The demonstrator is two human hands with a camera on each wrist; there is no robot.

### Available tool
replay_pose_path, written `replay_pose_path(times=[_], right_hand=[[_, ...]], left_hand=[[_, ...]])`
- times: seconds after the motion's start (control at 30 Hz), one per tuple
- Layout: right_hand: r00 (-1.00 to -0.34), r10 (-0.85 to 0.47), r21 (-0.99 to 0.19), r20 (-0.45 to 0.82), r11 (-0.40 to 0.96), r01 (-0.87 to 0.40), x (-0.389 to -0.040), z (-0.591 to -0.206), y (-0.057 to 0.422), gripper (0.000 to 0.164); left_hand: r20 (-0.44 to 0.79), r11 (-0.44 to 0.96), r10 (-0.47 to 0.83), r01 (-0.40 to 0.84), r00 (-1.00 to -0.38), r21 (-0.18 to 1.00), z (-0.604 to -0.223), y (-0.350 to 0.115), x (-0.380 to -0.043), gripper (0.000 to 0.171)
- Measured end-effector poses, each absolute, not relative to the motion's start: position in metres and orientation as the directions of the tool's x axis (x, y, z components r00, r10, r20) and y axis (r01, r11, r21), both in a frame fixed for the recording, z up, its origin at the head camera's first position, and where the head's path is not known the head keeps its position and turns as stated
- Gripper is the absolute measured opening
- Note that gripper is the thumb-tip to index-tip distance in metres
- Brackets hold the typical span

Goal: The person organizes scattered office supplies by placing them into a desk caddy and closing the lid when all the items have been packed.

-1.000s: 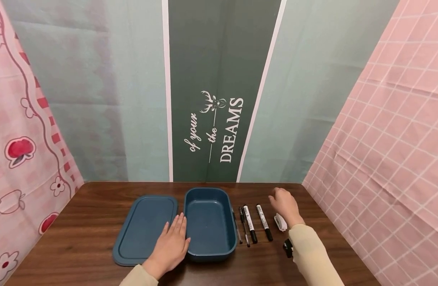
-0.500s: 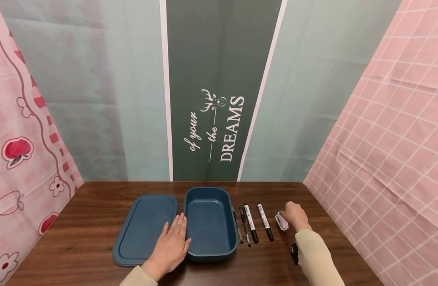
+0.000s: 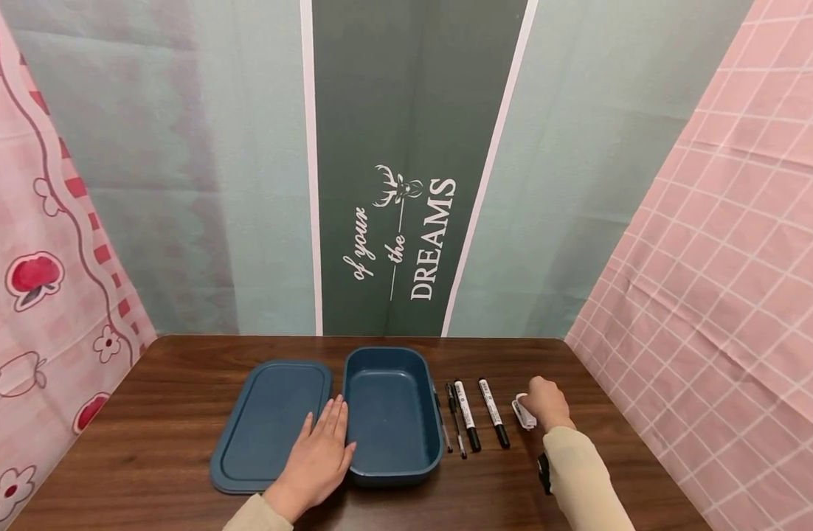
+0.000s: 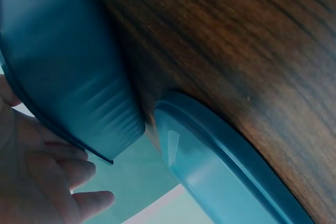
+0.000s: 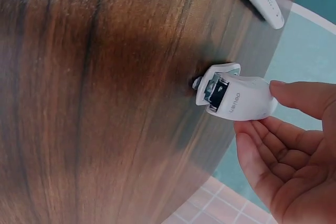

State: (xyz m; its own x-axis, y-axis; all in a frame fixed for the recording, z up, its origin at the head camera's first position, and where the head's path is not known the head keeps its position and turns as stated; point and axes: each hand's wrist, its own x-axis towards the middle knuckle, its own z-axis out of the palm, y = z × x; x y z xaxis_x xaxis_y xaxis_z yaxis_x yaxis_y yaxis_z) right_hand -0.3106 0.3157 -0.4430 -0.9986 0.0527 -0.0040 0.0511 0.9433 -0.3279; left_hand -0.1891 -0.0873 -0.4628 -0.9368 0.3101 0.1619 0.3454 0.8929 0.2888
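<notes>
My right hand [image 3: 546, 403] pinches a small white stapler [image 5: 244, 98] marked "deli" by one end, thumb on one side and fingers on the other. In the right wrist view, the stapler's metal front shows and it is at the table surface. With fingers straight and together, my left hand [image 3: 316, 450] lies along the left side of a blue rectangular box [image 3: 392, 472]. Nothing lies in the box, which has no lid on. Its flat blue lid [image 3: 267, 420] is on the table to the left, partly behind my left hand.
Between box and stapler, two white markers with black caps, the left marker [image 3: 467, 415] and the right marker [image 3: 493, 413], lie beside two slim black pens, one pen [image 3: 456, 420] nearer the markers. The brown wooden table [image 3: 147, 442] meets hanging cloths at the back and sides.
My right hand has come down and slightly right from above the stapler to its far end and taken hold of it. The left hand stays at the box.
</notes>
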Motion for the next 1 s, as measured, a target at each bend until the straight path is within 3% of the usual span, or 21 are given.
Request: replay_pose_path(times=[1.0], right_hand=[[-0.995,0.094,-0.35,0.03,0.934,0.078,-0.312,-0.454,0.314,0.022]], left_hand=[[0.173,0.888,0.317,0.356,-0.932,0.291,-0.465,-0.088,-0.189,0.059]])
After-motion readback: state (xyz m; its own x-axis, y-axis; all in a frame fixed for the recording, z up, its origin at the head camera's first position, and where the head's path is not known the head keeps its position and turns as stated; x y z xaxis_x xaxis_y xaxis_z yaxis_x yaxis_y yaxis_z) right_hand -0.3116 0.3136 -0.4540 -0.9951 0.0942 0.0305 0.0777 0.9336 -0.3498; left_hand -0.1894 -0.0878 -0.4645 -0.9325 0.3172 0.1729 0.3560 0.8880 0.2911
